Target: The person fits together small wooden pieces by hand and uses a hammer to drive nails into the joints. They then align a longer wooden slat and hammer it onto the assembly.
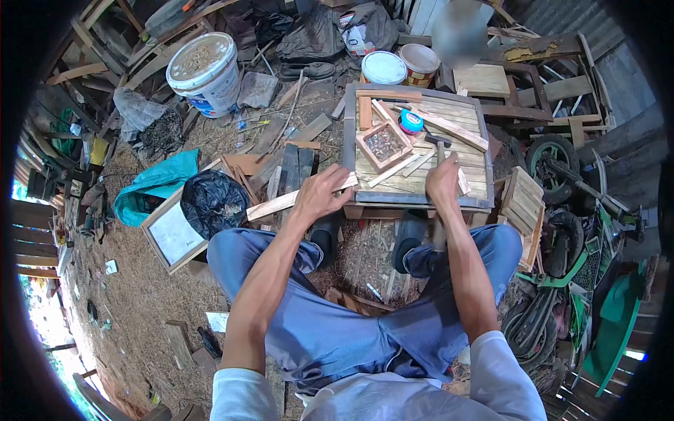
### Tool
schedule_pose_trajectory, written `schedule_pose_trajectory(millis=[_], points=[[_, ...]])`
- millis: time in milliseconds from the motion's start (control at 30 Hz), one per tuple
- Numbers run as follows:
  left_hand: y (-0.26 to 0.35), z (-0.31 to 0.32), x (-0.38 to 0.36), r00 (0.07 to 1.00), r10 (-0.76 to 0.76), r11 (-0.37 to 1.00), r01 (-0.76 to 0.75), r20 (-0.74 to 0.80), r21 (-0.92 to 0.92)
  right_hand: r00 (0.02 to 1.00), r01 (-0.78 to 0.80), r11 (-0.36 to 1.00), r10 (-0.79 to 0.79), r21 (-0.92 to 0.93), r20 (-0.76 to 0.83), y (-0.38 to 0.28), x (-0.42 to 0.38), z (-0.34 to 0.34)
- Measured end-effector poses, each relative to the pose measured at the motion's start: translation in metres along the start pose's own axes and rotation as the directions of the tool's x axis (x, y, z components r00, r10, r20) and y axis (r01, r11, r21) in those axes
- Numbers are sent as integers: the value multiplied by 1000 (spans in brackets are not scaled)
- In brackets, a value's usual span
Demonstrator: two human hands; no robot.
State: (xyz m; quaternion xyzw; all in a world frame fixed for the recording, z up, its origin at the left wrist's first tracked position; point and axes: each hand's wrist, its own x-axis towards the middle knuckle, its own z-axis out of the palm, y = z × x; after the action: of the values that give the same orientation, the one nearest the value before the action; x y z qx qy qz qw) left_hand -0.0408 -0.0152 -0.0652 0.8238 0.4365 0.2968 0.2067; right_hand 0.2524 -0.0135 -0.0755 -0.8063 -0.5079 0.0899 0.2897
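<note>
With left hand [323, 193] clamped on a wooden strip [272, 206] at the near left corner of the worktop [349, 140] and right hand [444, 181], well apart, clasped round a hammer [440, 150], sits facing a square wooden box [395, 158] and blue tape measure [411, 121]; beyond, a white-lidded bucket [384, 68].

soft, fairly even daylight leaves the hands [324, 191] and worktop [477, 168] clear; glare [48, 309] burns out the lower left. fisheye distortion bends the edges into black corners, and a greyish patch [460, 31] at top is blurred.
</note>
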Motion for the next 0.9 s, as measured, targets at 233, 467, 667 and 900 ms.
schedule_pose_trajectory(millis=[233,467,667,900], points=[[0,4,2,998,51,998,-50,-27,38,996,85,996,-85,39,-9,-33,-7,-37],[2,6,4,998,60,998,-60,-25,-14,828,103,846,-364,523,427,-73,-60,-18],[2,4,6,998,53,996,-56,-45,-74,733,409,728,-621,550,277,-62,-56,7],[10,-2,12,998,50,996,-52,-23,-68,744,405,689,-630,601,221,-67,-55,1]])
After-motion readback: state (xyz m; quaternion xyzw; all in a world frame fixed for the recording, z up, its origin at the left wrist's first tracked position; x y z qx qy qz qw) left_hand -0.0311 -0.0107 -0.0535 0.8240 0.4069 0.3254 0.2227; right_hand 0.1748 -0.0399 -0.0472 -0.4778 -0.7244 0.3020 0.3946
